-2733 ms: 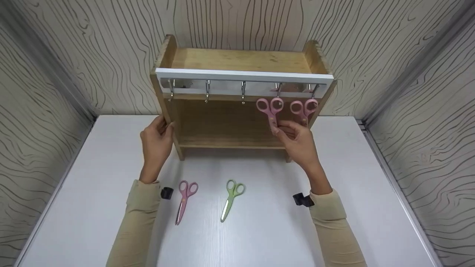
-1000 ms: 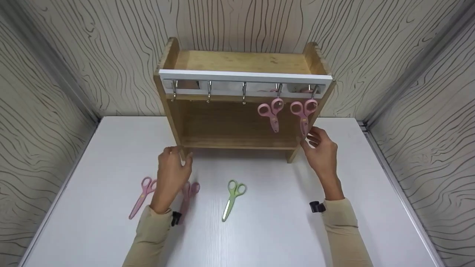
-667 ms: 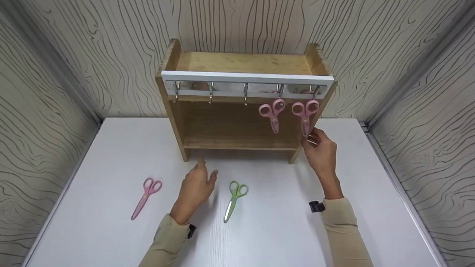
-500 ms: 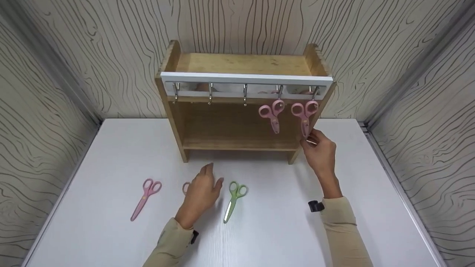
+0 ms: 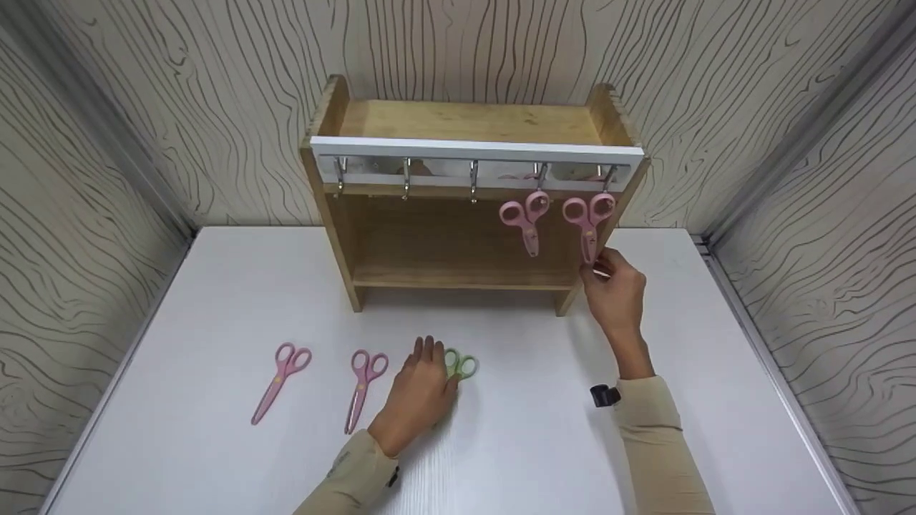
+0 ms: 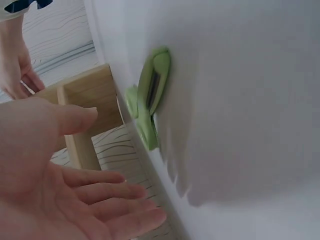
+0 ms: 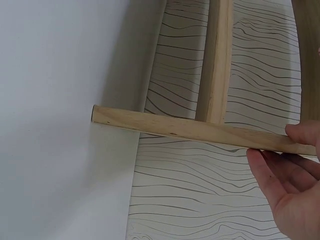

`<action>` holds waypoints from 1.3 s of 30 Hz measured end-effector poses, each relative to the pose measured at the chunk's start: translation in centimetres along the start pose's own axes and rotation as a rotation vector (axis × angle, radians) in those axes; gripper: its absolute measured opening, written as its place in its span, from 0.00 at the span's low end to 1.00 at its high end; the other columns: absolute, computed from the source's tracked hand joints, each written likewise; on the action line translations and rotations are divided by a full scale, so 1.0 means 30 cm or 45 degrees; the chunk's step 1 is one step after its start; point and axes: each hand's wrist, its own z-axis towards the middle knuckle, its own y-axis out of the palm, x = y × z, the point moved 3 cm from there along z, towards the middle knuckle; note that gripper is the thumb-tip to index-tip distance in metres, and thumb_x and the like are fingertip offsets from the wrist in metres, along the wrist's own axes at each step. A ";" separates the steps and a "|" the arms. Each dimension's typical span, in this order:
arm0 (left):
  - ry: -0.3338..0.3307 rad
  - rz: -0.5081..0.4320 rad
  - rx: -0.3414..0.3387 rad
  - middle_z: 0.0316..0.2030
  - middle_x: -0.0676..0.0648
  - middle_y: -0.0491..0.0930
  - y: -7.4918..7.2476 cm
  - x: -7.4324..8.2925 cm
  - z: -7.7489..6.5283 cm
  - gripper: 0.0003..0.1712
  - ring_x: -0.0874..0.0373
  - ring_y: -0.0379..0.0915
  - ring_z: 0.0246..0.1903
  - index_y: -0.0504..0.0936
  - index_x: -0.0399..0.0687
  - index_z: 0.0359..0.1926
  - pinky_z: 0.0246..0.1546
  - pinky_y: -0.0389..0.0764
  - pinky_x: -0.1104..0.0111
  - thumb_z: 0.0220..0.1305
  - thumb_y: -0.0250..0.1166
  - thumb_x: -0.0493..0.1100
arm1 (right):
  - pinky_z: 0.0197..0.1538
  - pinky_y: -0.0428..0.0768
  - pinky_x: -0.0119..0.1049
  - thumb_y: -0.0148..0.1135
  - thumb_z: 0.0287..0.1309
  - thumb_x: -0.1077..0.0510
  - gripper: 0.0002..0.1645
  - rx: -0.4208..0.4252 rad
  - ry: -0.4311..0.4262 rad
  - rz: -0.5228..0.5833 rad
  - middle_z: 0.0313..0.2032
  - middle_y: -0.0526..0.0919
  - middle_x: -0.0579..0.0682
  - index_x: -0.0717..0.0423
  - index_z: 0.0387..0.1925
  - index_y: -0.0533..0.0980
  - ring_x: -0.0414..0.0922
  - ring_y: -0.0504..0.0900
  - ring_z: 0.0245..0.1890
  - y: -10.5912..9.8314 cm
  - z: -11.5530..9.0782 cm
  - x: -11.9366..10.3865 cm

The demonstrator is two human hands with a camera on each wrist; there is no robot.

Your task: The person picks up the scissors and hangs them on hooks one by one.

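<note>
Fingers extended, my left hand (image 5: 422, 397) hovers above the green scissors (image 5: 461, 366) on the white table and hides their blades from the head camera. A gap between palm and scissors shows in the left wrist view. My right hand (image 7: 297, 185) pinches the edge of the side panel of the wooden shelf (image 5: 343, 243), thumb on one face and fingers on the other. Two pairs of pink scissors (image 5: 529, 222) hang by their finger loops from the two rightmost hooks of the hook rail (image 5: 476, 148) on the shelf's front.
Two more pink scissors lie on the table: one pair (image 5: 279, 383) at the far left, another pair (image 5: 361, 390) just left of my left hand. Three metal hooks (image 5: 406, 179) on the rail's left and middle carry nothing. Patterned walls (image 5: 458, 43) enclose the table.
My left hand let go of the shelf's left side and swept right over the pink scissors to the green ones. My right hand left the hanging scissors for the shelf's right side and stayed there.
</note>
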 end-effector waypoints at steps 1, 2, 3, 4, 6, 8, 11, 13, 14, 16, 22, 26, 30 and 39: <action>-0.003 -0.003 -0.012 0.65 0.21 0.75 0.006 0.003 0.000 0.35 0.25 0.73 0.67 0.73 0.22 0.65 0.63 0.84 0.43 0.71 0.69 0.47 | 0.49 0.90 0.39 0.64 0.68 0.65 0.17 0.001 0.002 -0.004 0.48 0.90 0.67 0.70 0.55 0.82 0.60 0.92 0.48 0.001 0.000 0.000; -0.003 0.000 -0.022 0.66 0.21 0.73 0.013 0.006 -0.001 0.36 0.25 0.72 0.67 0.73 0.21 0.66 0.63 0.84 0.44 0.71 0.68 0.48 | 0.49 0.90 0.40 0.63 0.68 0.65 0.17 -0.003 0.005 -0.007 0.48 0.90 0.67 0.70 0.55 0.81 0.61 0.91 0.49 0.001 0.000 -0.002; -0.003 -0.005 -0.030 0.67 0.21 0.73 0.020 0.009 -0.002 0.36 0.24 0.71 0.68 0.72 0.21 0.66 0.63 0.84 0.44 0.72 0.68 0.48 | 0.50 0.90 0.40 0.63 0.67 0.66 0.17 -0.005 0.010 -0.008 0.49 0.90 0.68 0.70 0.55 0.81 0.61 0.91 0.49 0.002 -0.001 -0.005; -0.003 -0.009 -0.039 0.67 0.20 0.72 0.026 0.011 -0.002 0.36 0.24 0.71 0.68 0.72 0.21 0.67 0.62 0.84 0.44 0.71 0.68 0.48 | 0.50 0.90 0.41 0.63 0.67 0.66 0.17 -0.006 0.014 -0.008 0.49 0.89 0.68 0.70 0.55 0.81 0.61 0.91 0.49 0.003 -0.002 -0.007; 0.002 -0.011 -0.055 0.67 0.20 0.72 0.037 0.017 -0.003 0.36 0.25 0.72 0.67 0.71 0.21 0.67 0.60 0.85 0.44 0.71 0.69 0.47 | 0.50 0.90 0.39 0.63 0.67 0.66 0.17 -0.007 0.020 -0.008 0.49 0.89 0.68 0.70 0.55 0.81 0.61 0.91 0.49 0.005 -0.004 -0.010; 0.018 -0.004 -0.058 0.65 0.20 0.74 0.046 0.024 -0.003 0.36 0.27 0.75 0.65 0.71 0.20 0.65 0.58 0.87 0.45 0.70 0.70 0.45 | 0.50 0.90 0.40 0.63 0.67 0.66 0.17 -0.005 0.019 -0.003 0.49 0.89 0.68 0.70 0.55 0.81 0.61 0.91 0.49 0.006 -0.006 -0.013; 0.029 0.009 -0.047 0.62 0.20 0.76 0.052 0.032 -0.001 0.35 0.28 0.78 0.62 0.72 0.19 0.63 0.56 0.88 0.46 0.68 0.72 0.44 | 0.50 0.91 0.40 0.64 0.67 0.65 0.18 0.002 0.016 -0.004 0.48 0.90 0.67 0.70 0.55 0.81 0.60 0.91 0.49 0.007 -0.004 -0.014; 0.049 0.056 -0.014 0.59 0.20 0.79 0.052 0.038 -0.001 0.35 0.29 0.80 0.60 0.73 0.19 0.62 0.54 0.90 0.47 0.66 0.73 0.43 | 0.50 0.91 0.44 0.64 0.67 0.65 0.18 -0.003 0.016 -0.006 0.48 0.90 0.68 0.70 0.55 0.81 0.60 0.91 0.49 0.008 -0.003 -0.016; 0.061 0.096 0.006 0.58 0.21 0.79 0.052 0.040 -0.001 0.35 0.30 0.81 0.59 0.74 0.19 0.61 0.54 0.90 0.49 0.65 0.74 0.44 | 0.51 0.91 0.45 0.63 0.67 0.65 0.18 -0.006 0.019 -0.005 0.49 0.89 0.68 0.70 0.55 0.81 0.60 0.91 0.49 0.009 -0.002 -0.017; 0.088 0.181 0.047 0.57 0.22 0.81 0.053 0.046 -0.004 0.35 0.31 0.83 0.57 0.75 0.19 0.60 0.54 0.90 0.52 0.63 0.75 0.44 | 0.51 0.91 0.46 0.63 0.67 0.65 0.18 -0.008 0.022 -0.006 0.49 0.89 0.68 0.70 0.56 0.81 0.60 0.91 0.49 0.009 0.000 -0.019; 0.088 0.360 0.008 0.61 0.25 0.80 0.065 0.069 -0.015 0.34 0.33 0.81 0.62 0.75 0.21 0.64 0.61 0.88 0.55 0.65 0.71 0.42 | 0.50 0.91 0.44 0.63 0.67 0.66 0.18 -0.011 0.032 0.004 0.49 0.89 0.68 0.70 0.55 0.81 0.61 0.91 0.49 0.007 0.005 -0.020; 0.102 0.512 -0.003 0.62 0.28 0.81 0.067 0.081 -0.016 0.27 0.38 0.82 0.62 0.78 0.24 0.63 0.59 0.89 0.59 0.70 0.64 0.39 | 0.51 0.90 0.43 0.62 0.68 0.66 0.18 -0.025 0.040 0.019 0.50 0.89 0.68 0.70 0.56 0.81 0.61 0.91 0.50 0.005 0.003 -0.020; 0.193 0.764 0.140 0.54 0.36 0.88 0.061 0.090 -0.014 0.19 0.50 0.89 0.53 0.86 0.30 0.55 0.37 0.92 0.69 0.69 0.65 0.38 | 0.52 0.90 0.43 0.61 0.69 0.65 0.19 -0.038 0.053 0.013 0.52 0.88 0.69 0.70 0.58 0.80 0.62 0.90 0.52 0.005 -0.001 -0.016; 0.283 0.806 0.250 0.42 0.36 0.92 0.058 0.084 0.003 0.13 0.52 0.92 0.40 0.90 0.30 0.45 0.18 0.87 0.69 0.62 0.69 0.34 | 0.50 0.90 0.39 0.61 0.68 0.64 0.19 -0.021 0.080 0.004 0.51 0.89 0.68 0.70 0.57 0.81 0.60 0.91 0.51 0.001 -0.002 -0.011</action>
